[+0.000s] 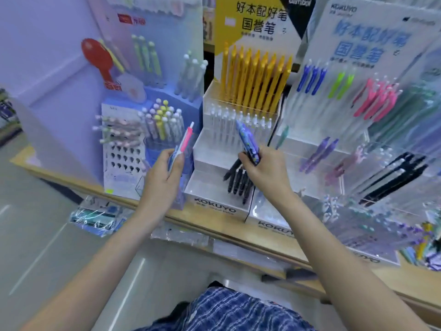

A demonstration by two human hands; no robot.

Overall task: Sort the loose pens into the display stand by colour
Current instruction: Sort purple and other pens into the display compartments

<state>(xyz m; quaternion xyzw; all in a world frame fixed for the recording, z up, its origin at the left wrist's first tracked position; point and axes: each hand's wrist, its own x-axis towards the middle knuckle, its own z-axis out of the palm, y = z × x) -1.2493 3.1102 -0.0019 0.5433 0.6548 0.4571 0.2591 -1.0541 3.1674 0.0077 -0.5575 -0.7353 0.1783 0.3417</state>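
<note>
Running from about 9 o'clock down to 4 o'clock, a pale wooden surface (pixel 216 227) is carrying several pen racks in what is looking like a stationery shop. At the centre, a clear stepped display stand (pixel 214 182) is sitting on it, with yellow pens (pixel 256 77) standing in its top row at 12 o'clock, clear pens (pixel 235 125) lining the row below, and black pens (pixel 238 180) lying in its lowest tier. At 10 o'clock, a white peg-hole rack (pixel 124 151) is holding pastel pens. At 2 o'clock, a tilted board (pixel 358 75) is showing blue, green and pink pens clipped in groups.

Just left of centre, the left hand (pixel 164 177) is curling its grip around a pink-and-white pen (pixel 185 139), which is pointing up toward 12 o'clock in front of the stand's left edge. Just right of centre, the right hand (pixel 265 170) is pinching a blue patterned pen (pixel 245 142) between fingers and thumb, its tip angled toward 11 o'clock, directly above the black pens. At 6 o'clock, blue checked clothing (pixel 229 309) is filling the bottom edge. The picture is blurring toward its right side.
</note>
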